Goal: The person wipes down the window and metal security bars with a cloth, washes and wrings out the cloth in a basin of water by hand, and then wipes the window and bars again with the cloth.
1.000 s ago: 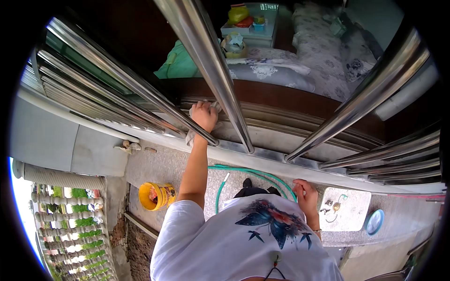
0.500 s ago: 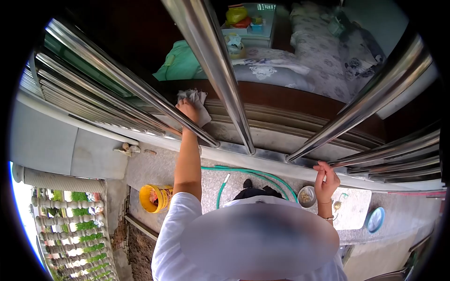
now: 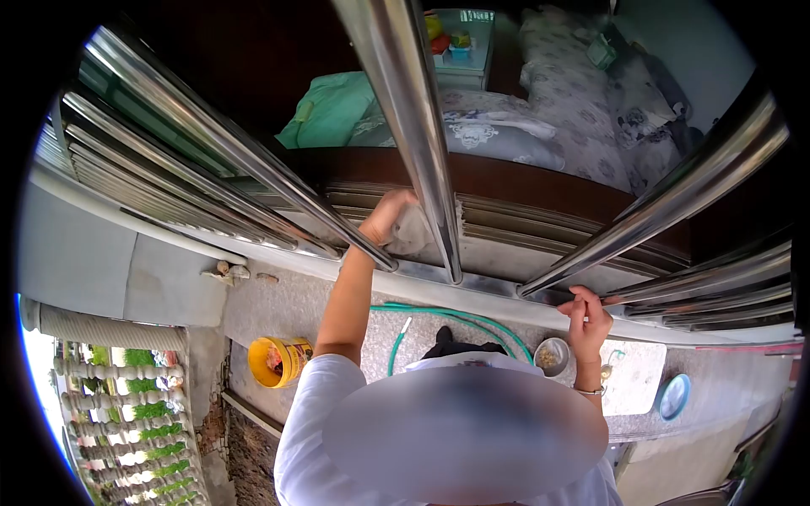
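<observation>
My left hand (image 3: 390, 215) reaches between the shiny metal bars of a window grille and presses a grey-white cloth (image 3: 412, 232) on the sill. Part of that cloth lies behind a thick bar (image 3: 426, 160). The fingers are bent over the cloth and slightly blurred. Under the hand runs the grooved window track (image 3: 515, 223). On the right, my right hand (image 3: 588, 327) is raised with its fingers curled at the edge of the grille's flat bottom rail (image 3: 489, 285), close to the lower ends of the bars.
Inside the window are a bed with patterned bedding (image 3: 574, 110) and a green cloth (image 3: 325, 105). Below on the ground stand a yellow bucket (image 3: 295, 358), a green hose (image 3: 456, 314), a small bowl (image 3: 553, 356), a white board (image 3: 637, 375) and a blue basin (image 3: 675, 396).
My left hand has slid the cloth rightward along the sill, from left of the thick bar to behind it. My right hand has stayed at the rail, nearly unmoved.
</observation>
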The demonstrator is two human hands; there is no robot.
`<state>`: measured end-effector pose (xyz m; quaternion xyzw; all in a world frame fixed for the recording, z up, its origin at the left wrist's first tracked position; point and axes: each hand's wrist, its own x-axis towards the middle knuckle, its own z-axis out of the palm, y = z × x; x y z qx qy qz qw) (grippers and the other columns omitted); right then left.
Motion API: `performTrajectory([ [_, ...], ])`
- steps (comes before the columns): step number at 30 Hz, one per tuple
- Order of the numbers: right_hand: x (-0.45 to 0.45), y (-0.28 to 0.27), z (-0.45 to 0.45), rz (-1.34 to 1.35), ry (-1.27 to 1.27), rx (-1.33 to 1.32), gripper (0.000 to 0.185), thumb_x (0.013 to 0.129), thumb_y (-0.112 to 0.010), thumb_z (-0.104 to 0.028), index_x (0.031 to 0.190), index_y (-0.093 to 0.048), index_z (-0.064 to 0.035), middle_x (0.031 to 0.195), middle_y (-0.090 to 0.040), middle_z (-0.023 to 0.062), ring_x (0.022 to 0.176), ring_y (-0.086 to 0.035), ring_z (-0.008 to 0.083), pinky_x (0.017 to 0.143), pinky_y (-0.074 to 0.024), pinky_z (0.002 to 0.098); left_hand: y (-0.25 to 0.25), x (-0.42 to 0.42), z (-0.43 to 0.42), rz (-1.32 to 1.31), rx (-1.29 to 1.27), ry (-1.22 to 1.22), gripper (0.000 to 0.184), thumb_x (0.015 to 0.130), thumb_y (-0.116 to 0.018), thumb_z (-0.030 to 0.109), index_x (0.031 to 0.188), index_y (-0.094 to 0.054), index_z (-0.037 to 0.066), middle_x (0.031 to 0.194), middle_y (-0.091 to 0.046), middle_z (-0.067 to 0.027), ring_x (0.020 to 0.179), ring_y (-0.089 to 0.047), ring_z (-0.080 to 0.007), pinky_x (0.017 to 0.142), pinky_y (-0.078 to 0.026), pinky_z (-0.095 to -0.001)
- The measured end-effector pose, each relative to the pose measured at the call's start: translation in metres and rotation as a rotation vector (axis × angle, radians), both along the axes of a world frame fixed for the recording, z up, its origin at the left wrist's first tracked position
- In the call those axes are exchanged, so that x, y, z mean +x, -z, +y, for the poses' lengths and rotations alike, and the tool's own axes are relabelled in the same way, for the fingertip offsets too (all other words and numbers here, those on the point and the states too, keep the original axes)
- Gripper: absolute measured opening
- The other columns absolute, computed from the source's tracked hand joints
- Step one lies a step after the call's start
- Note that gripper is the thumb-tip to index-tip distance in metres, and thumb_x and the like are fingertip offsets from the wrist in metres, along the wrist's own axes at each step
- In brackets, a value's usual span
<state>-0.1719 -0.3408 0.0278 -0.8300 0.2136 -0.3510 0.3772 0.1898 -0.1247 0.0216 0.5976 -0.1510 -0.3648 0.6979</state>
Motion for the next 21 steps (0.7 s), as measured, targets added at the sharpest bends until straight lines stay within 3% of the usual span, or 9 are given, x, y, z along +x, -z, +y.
performTrajectory([
  [1, 0.0, 0.0, -0.001, -0.012, 0.003, 0.051, 0.014, 0.092, -0.052, -0.002, 0.1, -0.063, -0.0049, 0.064, -0.068, 0.0064, 0.057, -0.067, 0.0146, 0.055, -0.051, 0.0256, -0.05, -0.022, -0.004, -0.028, 0.111, -0.061, 0.025, 0.081, -0.058, 0.022, 0.088, -0.067, 0.0, 0.081, -0.064, -0.0057, 0.074, -0.061, -0.0171, 0.067, -0.048, -0.028],
  [3, -0.002, 0.001, -0.003, -0.009, -0.009, 0.079, 0.014, 0.092, -0.052, -0.003, 0.1, -0.063, -0.0043, 0.063, -0.068, 0.0063, 0.057, -0.066, 0.0132, 0.055, -0.0508, 0.0246, -0.014, 0.029, 0.015, -0.249, 0.181, -0.186, 0.027, 0.082, -0.057, 0.023, 0.088, -0.067, -0.001, 0.077, -0.064, -0.0057, 0.074, -0.061, -0.0173, 0.065, -0.047, -0.0295],
  [7, -0.001, -0.002, -0.001, -0.003, -0.007, 0.169, 0.014, 0.093, -0.052, -0.003, 0.101, -0.063, -0.0029, 0.063, -0.068, 0.0067, 0.056, -0.065, 0.0109, 0.056, -0.0503, 0.0225, -0.053, 0.072, 0.05, -0.909, 0.358, -0.69, 0.032, 0.087, -0.059, 0.031, 0.086, -0.066, -0.001, 0.072, -0.064, -0.0123, 0.073, -0.062, -0.0228, 0.065, -0.047, -0.0338],
  [9, 0.001, -0.002, 0.0, -0.006, -0.01, 0.177, 0.014, 0.093, -0.051, -0.003, 0.101, -0.063, -0.0031, 0.063, -0.068, 0.0067, 0.056, -0.065, 0.0108, 0.056, -0.0503, 0.0225, 0.02, 0.108, 0.055, -1.293, 0.782, -0.441, 0.038, 0.087, -0.059, 0.041, 0.103, -0.066, 0.007, 0.105, -0.065, -0.017, 0.098, -0.06, -0.0327, 0.079, -0.048, -0.0469],
  [10, -0.001, -0.002, 0.0, -0.008, -0.016, 0.186, 0.014, 0.093, -0.051, -0.003, 0.101, -0.063, -0.0032, 0.062, -0.068, 0.0066, 0.056, -0.065, 0.0106, 0.056, -0.0504, 0.0225, 0.068, 0.109, 0.046, -1.291, 0.631, -0.586, 0.039, 0.088, -0.056, 0.042, 0.112, -0.063, 0.012, 0.115, -0.06, -0.0164, 0.107, -0.055, -0.0336, 0.085, -0.044, -0.0493],
  [12, -0.003, -0.003, -0.002, 0.004, -0.014, 0.193, 0.015, 0.093, -0.051, -0.003, 0.101, -0.063, -0.0035, 0.062, -0.067, 0.0064, 0.057, -0.065, 0.0104, 0.056, -0.0504, 0.0226, 0.06, 0.053, 0.013, -1.337, 1.027, -0.644, 0.047, 0.091, -0.048, 0.046, 0.131, -0.053, 0.022, 0.134, -0.049, -0.0135, 0.128, -0.037, -0.0367, 0.099, -0.032, -0.0554],
  [15, -0.005, -0.001, -0.004, 0.006, -0.028, 0.206, 0.017, 0.092, -0.051, -0.002, 0.103, -0.064, -0.0043, 0.063, -0.067, 0.0066, 0.057, -0.066, 0.0104, 0.056, -0.0507, 0.0227, 0.056, 0.025, 0.018, -1.481, 0.737, -0.477, 0.038, 0.086, -0.06, 0.033, 0.121, -0.06, 0.018, 0.126, -0.053, -0.0112, 0.119, -0.043, -0.0344, 0.094, -0.036, -0.0504],
  [17, -0.003, 0.0, -0.002, -0.004, -0.023, 0.198, 0.018, 0.092, -0.051, -0.002, 0.103, -0.064, -0.0044, 0.063, -0.067, 0.0072, 0.057, -0.066, 0.0108, 0.056, -0.0508, 0.0228, 0.055, 0.023, 0.013, -1.536, 0.514, -0.295, 0.025, 0.075, -0.066, 0.019, 0.099, -0.067, 0.011, 0.114, -0.057, -0.0091, 0.109, -0.047, -0.0349, 0.087, -0.04, -0.0477],
  [21, -0.005, -0.003, -0.003, 0.016, -0.051, 0.23, 0.017, 0.092, -0.051, -0.001, 0.101, -0.065, -0.0034, 0.062, -0.066, 0.0069, 0.057, -0.066, 0.0114, 0.056, -0.0515, 0.0233, 0.044, 0.025, 0.013, -1.329, 0.422, -0.061, 0.024, 0.091, -0.055, 0.024, 0.096, -0.064, 0.002, 0.103, -0.062, -0.0125, 0.095, -0.057, -0.0318, 0.086, -0.044, -0.0401],
])
